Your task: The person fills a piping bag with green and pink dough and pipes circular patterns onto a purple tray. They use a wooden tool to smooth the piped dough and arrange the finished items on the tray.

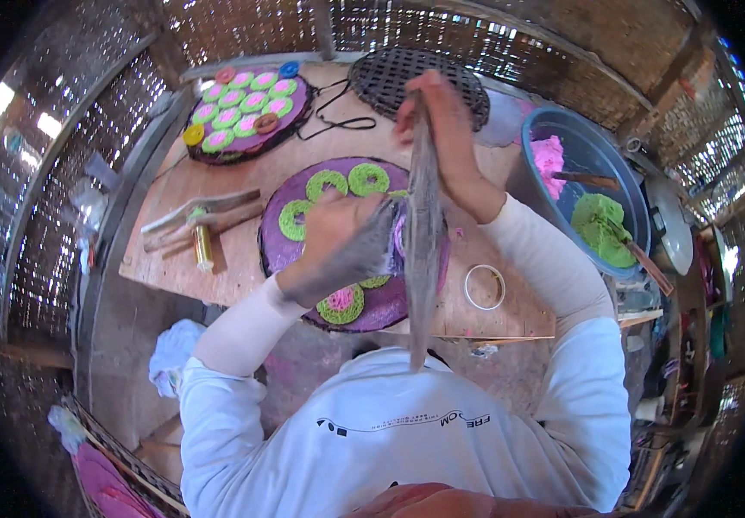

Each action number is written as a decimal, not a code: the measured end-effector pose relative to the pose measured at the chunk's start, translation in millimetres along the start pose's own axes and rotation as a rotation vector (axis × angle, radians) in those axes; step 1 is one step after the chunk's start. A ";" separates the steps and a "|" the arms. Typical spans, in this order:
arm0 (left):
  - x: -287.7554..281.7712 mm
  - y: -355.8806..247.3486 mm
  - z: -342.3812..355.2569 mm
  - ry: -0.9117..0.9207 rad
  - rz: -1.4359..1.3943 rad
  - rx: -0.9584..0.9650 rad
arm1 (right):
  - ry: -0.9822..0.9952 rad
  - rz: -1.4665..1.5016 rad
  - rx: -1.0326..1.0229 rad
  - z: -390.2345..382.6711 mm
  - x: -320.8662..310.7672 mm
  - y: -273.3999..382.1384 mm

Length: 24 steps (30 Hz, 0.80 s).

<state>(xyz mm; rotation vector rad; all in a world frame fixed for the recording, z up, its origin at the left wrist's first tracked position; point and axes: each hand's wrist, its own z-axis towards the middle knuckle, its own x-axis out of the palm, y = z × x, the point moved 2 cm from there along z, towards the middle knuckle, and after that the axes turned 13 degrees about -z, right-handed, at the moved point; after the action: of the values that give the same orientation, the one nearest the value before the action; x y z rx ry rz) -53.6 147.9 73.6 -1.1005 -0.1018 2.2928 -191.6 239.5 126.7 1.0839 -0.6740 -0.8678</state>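
Note:
A wooden hand press with long grey bars (424,233) is held upright over a round tray (282,255) lined in purple. My right hand (441,121) grips the far end of the long bar, somewhat blurred. My left hand (335,226), smeared by motion, is closed about a second, slanting bar. Between the bars, the press's middle is mostly hidden. Lacy green rings of thin strands (327,186) lie on the tray. One green piece with a pink centre (340,304) sits at its near edge.
At far left, a second tray (208,154) carries several green-and-pink pieces and coloured rings. Another wooden press (208,220) with a brass cylinder lies at left. A blue basin (593,142) at right holds pink (548,164) and green dough (599,229). A white ring (485,287) lies nearby.

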 end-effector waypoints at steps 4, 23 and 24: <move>-20.4 -12.2 15.7 0.030 0.187 0.094 | 0.245 -0.480 -0.069 -34.2 -7.0 29.0; 89.3 -56.0 135.9 0.184 -1.523 -0.084 | -0.516 0.534 -0.332 -8.3 -196.2 68.4; 88.8 -48.0 146.5 0.082 -1.493 -0.097 | -0.255 0.653 -0.236 6.7 -196.5 45.5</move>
<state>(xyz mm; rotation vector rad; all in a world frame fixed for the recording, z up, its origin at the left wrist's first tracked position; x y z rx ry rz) -181.6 261.2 123.2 -0.6943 -0.7246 0.8940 -284.7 415.1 161.4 0.4866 -1.0342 -0.4978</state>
